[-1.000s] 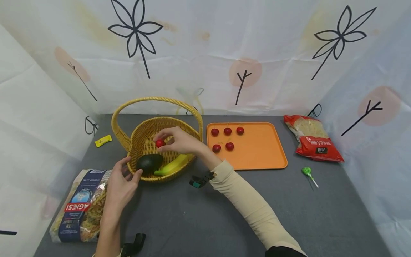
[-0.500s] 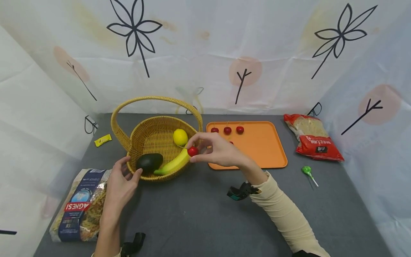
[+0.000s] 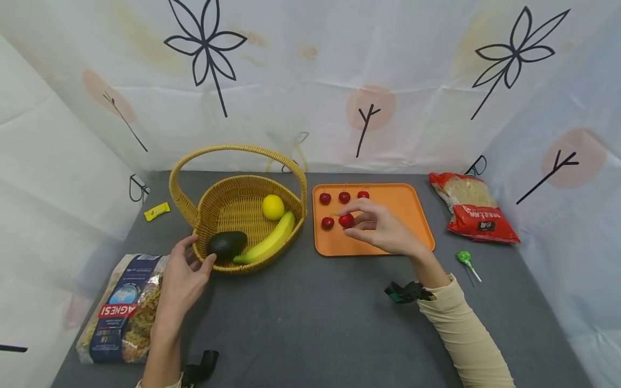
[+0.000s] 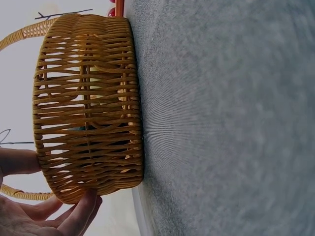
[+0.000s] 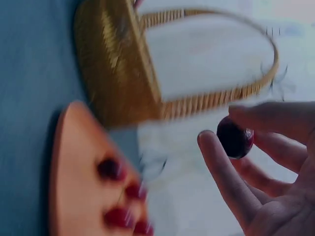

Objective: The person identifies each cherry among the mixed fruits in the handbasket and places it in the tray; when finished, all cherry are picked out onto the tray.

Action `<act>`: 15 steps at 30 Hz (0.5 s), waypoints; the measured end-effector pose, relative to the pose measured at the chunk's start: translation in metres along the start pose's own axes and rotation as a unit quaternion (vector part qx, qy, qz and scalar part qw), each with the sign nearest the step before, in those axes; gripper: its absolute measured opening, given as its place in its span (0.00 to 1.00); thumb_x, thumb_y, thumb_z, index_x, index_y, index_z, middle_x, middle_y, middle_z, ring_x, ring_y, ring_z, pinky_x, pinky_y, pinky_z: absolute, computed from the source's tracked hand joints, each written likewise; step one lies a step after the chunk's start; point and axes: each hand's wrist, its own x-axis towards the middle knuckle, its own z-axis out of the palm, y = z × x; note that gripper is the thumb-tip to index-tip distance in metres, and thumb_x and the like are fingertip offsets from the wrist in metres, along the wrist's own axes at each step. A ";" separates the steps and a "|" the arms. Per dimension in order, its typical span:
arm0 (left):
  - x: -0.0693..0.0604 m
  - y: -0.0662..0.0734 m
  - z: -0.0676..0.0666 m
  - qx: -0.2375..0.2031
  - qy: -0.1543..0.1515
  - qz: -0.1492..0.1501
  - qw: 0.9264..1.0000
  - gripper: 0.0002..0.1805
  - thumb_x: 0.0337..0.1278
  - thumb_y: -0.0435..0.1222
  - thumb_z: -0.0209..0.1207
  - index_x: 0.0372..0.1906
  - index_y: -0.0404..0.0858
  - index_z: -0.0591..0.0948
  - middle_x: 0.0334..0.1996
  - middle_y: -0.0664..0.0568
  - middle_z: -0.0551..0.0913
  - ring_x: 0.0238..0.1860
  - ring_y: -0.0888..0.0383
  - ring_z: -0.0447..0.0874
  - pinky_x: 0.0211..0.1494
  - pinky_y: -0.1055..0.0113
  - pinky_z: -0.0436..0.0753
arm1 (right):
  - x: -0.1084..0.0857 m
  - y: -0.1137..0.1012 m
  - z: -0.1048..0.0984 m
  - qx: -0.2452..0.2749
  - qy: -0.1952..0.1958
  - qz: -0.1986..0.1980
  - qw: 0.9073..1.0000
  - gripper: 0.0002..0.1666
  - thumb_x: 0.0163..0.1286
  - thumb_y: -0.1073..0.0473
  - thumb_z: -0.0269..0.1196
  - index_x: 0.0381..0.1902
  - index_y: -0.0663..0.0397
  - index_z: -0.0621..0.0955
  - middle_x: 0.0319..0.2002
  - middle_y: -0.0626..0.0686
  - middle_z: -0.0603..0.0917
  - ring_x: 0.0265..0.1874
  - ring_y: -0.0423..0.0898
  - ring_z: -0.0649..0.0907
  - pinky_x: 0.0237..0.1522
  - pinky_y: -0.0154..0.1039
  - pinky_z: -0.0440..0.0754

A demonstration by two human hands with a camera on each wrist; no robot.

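My right hand point(image 3: 390, 230) pinches a red cherry point(image 3: 346, 220) between thumb and fingertips above the orange tray point(image 3: 399, 200). In the right wrist view, that cherry point(image 5: 235, 138) looks dark and is held clear of the tray. Several other cherries point(image 3: 327, 222) lie on the tray's left part. My left hand point(image 3: 183, 277) grips the near left rim of the yellow wicker basket point(image 3: 213, 207), thumb over the edge and fingers against its outside. Inside the basket are an avocado point(image 3: 226, 246), a banana point(image 3: 268, 244) and a lemon point(image 3: 273, 207).
An Agnesi pasta bag point(image 3: 116, 312) lies beside my left forearm. A small yellow wrapped candy point(image 3: 157, 211) is left of the basket. At right are a red food bag point(image 3: 477, 210) and a green lollipop point(image 3: 464, 258). The basket handle point(image 3: 237, 147) arches upright.
My right hand has carried the cherry rightward from over the basket to above the tray, uncovering the lemon and banana. My left hand stays on the basket rim.
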 end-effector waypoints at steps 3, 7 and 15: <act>0.001 0.000 -0.001 0.005 -0.003 0.004 1.000 0.41 0.77 0.37 0.62 0.85 0.32 0.58 0.82 0.27 0.61 0.78 0.26 0.69 0.76 0.33 0.79 | -0.007 0.023 -0.014 -0.026 0.038 0.035 0.998 0.23 0.75 0.68 0.69 0.66 0.61 0.82 0.65 0.65 0.83 0.52 0.63 0.91 0.54 0.33 0.91; 0.002 0.001 -0.002 0.015 -0.011 0.011 1.000 0.41 0.77 0.38 0.62 0.85 0.31 0.57 0.81 0.27 0.62 0.78 0.26 0.68 0.76 0.33 0.79 | -0.009 0.053 -0.026 -0.060 0.076 0.084 0.992 0.21 0.76 0.67 0.68 0.64 0.63 0.83 0.65 0.68 0.84 0.52 0.68 0.91 0.47 0.32 0.91; 0.004 -0.001 -0.004 0.033 -0.022 0.025 0.999 0.42 0.78 0.39 0.62 0.85 0.28 0.57 0.80 0.25 0.63 0.76 0.27 0.70 0.76 0.34 0.79 | -0.003 0.092 -0.027 -0.132 0.072 0.131 0.980 0.21 0.73 0.64 0.72 0.62 0.63 0.86 0.55 0.65 0.90 0.49 0.60 0.89 0.44 0.33 0.85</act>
